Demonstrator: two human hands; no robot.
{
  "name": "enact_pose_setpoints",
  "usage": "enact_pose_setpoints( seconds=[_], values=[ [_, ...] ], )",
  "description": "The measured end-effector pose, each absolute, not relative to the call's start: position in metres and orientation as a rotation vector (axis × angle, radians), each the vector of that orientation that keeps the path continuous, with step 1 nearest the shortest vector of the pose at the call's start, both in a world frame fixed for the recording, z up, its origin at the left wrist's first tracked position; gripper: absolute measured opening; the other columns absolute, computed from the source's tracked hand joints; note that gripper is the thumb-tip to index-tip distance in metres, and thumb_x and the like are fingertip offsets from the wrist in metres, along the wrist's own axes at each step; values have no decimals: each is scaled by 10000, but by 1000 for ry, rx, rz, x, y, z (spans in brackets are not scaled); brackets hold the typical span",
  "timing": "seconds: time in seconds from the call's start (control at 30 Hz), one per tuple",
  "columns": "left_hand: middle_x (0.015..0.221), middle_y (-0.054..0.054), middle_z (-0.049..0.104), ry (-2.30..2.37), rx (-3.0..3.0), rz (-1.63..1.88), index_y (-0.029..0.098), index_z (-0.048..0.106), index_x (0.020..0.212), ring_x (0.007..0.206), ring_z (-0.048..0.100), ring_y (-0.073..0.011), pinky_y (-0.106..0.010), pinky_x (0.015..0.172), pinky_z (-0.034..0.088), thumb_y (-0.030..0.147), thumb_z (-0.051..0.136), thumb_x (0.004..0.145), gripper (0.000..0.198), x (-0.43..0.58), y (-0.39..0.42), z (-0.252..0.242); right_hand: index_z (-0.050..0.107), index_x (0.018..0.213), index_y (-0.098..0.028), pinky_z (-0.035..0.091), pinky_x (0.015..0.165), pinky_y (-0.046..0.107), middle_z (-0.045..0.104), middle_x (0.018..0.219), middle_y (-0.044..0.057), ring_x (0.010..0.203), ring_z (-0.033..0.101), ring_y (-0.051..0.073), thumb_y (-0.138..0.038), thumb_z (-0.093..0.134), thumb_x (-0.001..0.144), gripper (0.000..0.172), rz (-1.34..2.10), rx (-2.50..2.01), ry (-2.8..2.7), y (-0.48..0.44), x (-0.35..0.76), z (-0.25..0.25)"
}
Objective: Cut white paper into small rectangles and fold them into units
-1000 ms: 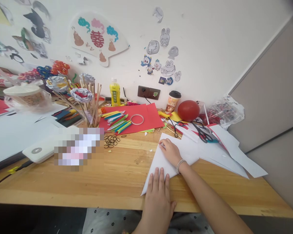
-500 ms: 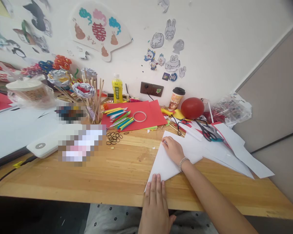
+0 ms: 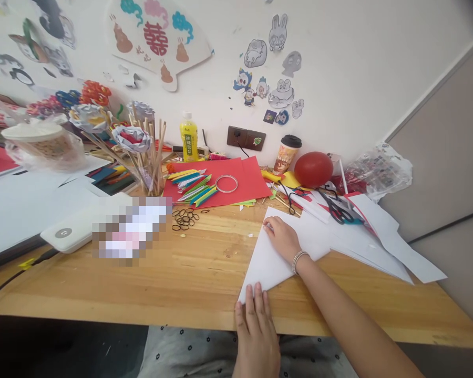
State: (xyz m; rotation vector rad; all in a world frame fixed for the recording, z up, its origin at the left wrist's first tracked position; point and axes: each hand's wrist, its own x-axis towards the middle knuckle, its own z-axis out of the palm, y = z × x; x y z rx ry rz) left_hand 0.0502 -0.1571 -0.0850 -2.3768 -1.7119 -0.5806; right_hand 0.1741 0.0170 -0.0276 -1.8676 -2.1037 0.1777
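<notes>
A folded sheet of white paper (image 3: 260, 265) lies on the wooden table, its long left edge slanting down to a point near me. My left hand (image 3: 258, 331) rests flat at that lower point, fingers stretched out and slightly apart. Farther up the same edge, my right hand (image 3: 284, 240) has its fingers bent and closed on the paper near the upper corner. Its fingertips press at the edge, and the thumb is mostly hidden. More white paper (image 3: 350, 252) lies to the right of the sheet, with black-handled scissors (image 3: 339, 210) on top.
Small black rubber bands (image 3: 184, 218) lie beside a blurred phone-like object (image 3: 136, 226). Rolled paper strips (image 3: 195, 186) and a ring (image 3: 226, 184) rest on red paper (image 3: 252, 181). Behind stand a yellow bottle (image 3: 189, 139), a paper cup (image 3: 287, 155) and a red balloon (image 3: 314, 169).
My left hand has slid slightly down toward the table's front edge, off most of the paper's lower point. My right hand stays at the upper edge. The view has shifted a little.
</notes>
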Motion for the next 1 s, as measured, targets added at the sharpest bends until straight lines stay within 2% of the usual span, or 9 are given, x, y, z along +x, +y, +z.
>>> enact_pose_setpoints(
  seconds=[0.27, 0.43, 0.63, 0.8, 1.0],
  values=[
    [1311, -208, 409, -1648, -2333, -591, 47, 484, 1216, 1234, 318, -370, -547, 905, 352, 222, 409, 808, 450, 52, -156, -79, 517, 915, -222, 334, 658, 242, 572, 936, 14, 817, 543, 147, -211, 410, 857, 122, 183, -1853, -2104, 17, 175, -28],
    [1237, -202, 506, -1599, -2275, -622, 57, 546, 1158, 1151, 437, -368, -516, 858, 387, 209, 442, 791, 411, 51, -153, -74, 515, 909, -223, 338, 661, 246, 573, 938, 15, 816, 544, 149, -205, 404, 856, 124, 199, -1832, -2097, 18, 176, -30],
    [1219, -180, 532, -1604, -2245, -608, 79, 564, 1142, 1110, 485, -343, -492, 840, 400, 226, 428, 801, 396, 51, -152, -71, 526, 902, -229, 346, 665, 246, 583, 942, 13, 818, 540, 151, -192, 428, 835, 123, 255, -1803, -2079, 20, 178, -30],
    [1261, -130, 508, -1607, -2221, -572, 166, 495, 1220, 1100, 505, -302, -432, 791, 446, 232, 418, 812, 421, 48, -149, -68, 546, 887, -238, 352, 662, 243, 593, 912, -2, 803, 535, 148, -196, 460, 811, 122, 304, -1785, -2056, 21, 180, -29],
    [1213, -186, 536, -1626, -2202, -494, 105, 524, 1185, 1090, 514, -314, -416, 756, 470, 225, 425, 798, 418, 49, -146, -65, 562, 867, -237, 351, 621, 239, 581, 829, -10, 729, 529, 142, -214, 469, 791, 122, 341, -1779, -2025, 22, 181, -25]
  ],
)
